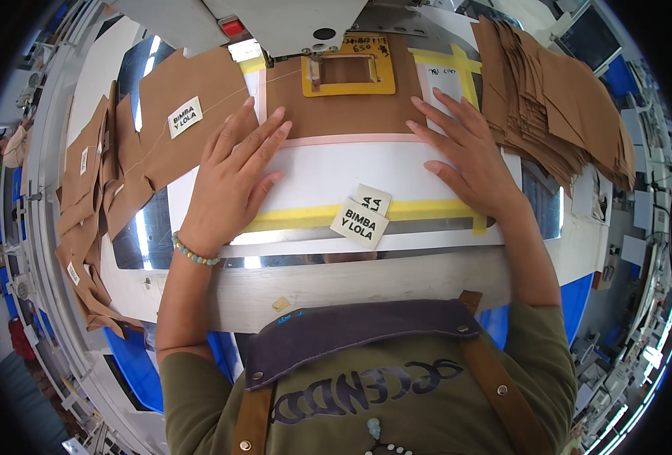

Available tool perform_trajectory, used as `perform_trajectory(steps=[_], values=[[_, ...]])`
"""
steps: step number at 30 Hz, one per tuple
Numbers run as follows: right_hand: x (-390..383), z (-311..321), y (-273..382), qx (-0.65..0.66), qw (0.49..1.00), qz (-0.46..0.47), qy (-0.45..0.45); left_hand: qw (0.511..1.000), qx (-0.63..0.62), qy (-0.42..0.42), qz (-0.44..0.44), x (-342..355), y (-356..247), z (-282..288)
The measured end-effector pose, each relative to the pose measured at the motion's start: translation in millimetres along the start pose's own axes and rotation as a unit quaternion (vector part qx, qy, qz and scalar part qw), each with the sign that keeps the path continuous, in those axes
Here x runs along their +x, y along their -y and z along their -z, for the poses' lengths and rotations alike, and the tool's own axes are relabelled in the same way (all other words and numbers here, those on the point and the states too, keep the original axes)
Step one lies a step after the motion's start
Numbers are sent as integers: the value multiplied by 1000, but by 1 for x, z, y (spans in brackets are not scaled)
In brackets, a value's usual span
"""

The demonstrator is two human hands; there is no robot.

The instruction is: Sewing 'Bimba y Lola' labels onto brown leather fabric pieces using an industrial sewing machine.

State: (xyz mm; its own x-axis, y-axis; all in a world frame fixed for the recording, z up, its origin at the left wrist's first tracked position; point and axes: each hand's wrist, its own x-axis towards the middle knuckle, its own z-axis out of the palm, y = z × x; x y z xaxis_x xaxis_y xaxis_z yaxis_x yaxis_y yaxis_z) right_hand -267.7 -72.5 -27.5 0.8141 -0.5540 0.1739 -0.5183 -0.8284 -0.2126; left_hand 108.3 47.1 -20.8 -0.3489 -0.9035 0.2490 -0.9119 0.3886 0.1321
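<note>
A brown fabric piece lies under a white sewing machine head, with a yellow frame resting on it. My left hand is open, palm down, its fingertips at the piece's left edge. On the other side my right hand is spread flat, fingertips beside the piece's right edge and the white guide board. Neither hand grips anything. Two small white labels with dark print overlap on the yellow tape in front of the piece. Another brown piece bearing a white label lies to the left.
Brown pieces are stacked in a thick pile at the far right. More labelled pieces hang over the table's left side. Yellow tape edges the white board. Blue bins stand below the table edge.
</note>
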Motion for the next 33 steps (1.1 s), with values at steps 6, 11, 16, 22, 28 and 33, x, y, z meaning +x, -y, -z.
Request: perform_trajectory(steps=[6, 11, 16, 22, 28, 33], values=[[-1, -5, -1, -18, 1000, 8, 5, 1000, -7, 14, 19, -6, 4, -8], [-1, -5, -5, -18, 1000, 17, 3, 1000, -11, 6, 7, -3, 6, -9], [-3, -12, -10, -34, 999, 31, -30, 1000, 5, -5, 7, -3, 9, -12], [-2, -7, 12, -18, 995, 69, -75, 1000, -4, -12, 16, -7, 9, -16], [4, -2, 93, 153, 984, 59, -63, 997, -25, -73, 6, -5, 5, -13], [6, -17, 93, 226, 972, 49, -39, 945, -312, -60, 73, -6, -23, -3]])
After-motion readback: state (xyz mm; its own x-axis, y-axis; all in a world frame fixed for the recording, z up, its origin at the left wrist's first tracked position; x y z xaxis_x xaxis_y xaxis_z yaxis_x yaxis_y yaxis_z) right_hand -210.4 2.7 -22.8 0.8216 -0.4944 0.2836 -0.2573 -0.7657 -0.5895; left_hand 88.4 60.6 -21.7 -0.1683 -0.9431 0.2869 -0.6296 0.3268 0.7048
